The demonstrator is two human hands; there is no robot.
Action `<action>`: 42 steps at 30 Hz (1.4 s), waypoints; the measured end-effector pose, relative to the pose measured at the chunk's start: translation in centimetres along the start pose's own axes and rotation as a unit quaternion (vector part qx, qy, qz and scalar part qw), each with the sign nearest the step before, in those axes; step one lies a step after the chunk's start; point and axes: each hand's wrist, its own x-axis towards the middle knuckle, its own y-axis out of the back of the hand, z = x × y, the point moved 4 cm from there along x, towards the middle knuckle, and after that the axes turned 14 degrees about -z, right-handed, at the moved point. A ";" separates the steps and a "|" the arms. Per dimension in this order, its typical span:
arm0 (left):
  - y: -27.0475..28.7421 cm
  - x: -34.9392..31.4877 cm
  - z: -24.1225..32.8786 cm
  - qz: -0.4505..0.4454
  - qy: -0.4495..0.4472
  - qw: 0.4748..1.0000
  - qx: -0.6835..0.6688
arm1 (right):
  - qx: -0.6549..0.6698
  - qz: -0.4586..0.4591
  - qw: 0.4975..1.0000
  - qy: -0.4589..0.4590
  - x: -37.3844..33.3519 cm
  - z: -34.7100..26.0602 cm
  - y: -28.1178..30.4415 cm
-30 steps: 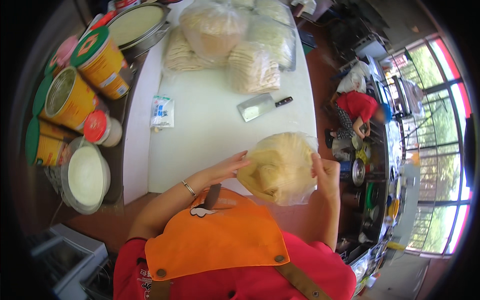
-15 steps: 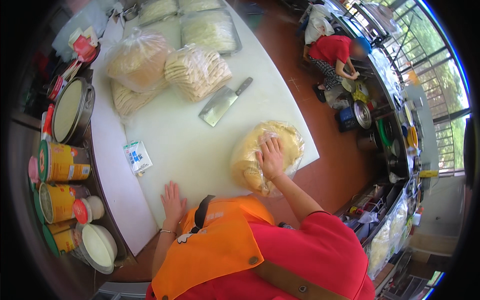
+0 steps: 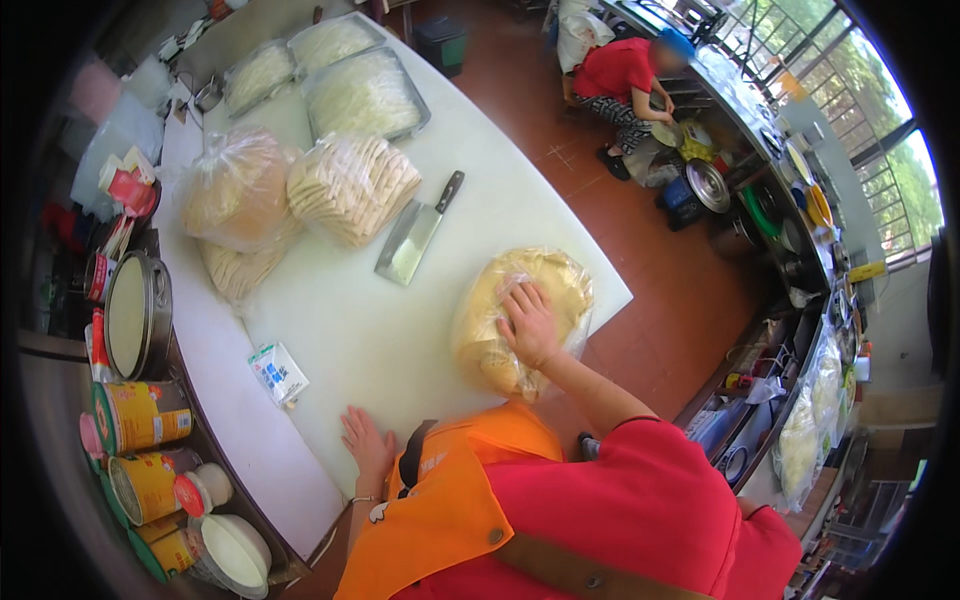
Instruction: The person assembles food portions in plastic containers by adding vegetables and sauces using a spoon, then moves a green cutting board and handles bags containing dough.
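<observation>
My right hand [image 3: 528, 322] lies with fingers stretched over a clear plastic bag of pale yellow dough [image 3: 575, 283], touching its top without gripping. The bag sits near the right edge of the white table [image 3: 345, 335]. Close to the table's near edge, my left hand [image 3: 368, 440] rests flat with its fingers spread, holding nothing. Beyond the dough lies a cleaver [image 3: 408, 248], its dark handle pointing away from me. A small white and blue packet [image 3: 278, 372] is on the tabletop, forward and left of my left hand.
Bagged sheets of strips [image 3: 352, 190] and another dough bag [image 3: 235, 190] stand at the far left. Trays of pale strips [image 3: 365, 95] are behind them. A left shelf carries yellow cans [image 3: 145, 415] and a white bowl [image 3: 236, 553]. Across the red floor [image 3: 670, 320], another person [image 3: 622, 85] sits working.
The whole view has turned and shifted, so the tabletop things appear displaced. My right hand remains on the bagged dough, and my left stays flat on the table.
</observation>
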 end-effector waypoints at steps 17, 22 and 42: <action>-0.2 0.0 0.0 0.001 0.006 1.000 -0.001 | 0.010 0.009 1.000 -0.004 -0.2 0.0 0.4; -0.6 0.1 -0.4 0.002 0.002 1.000 -0.004 | 0.014 0.014 1.000 -0.006 -0.3 0.1 0.2; 37.5 -24.2 18.3 0.185 -0.733 0.462 -0.464 | 0.006 0.011 1.000 0.001 -0.3 -0.1 0.1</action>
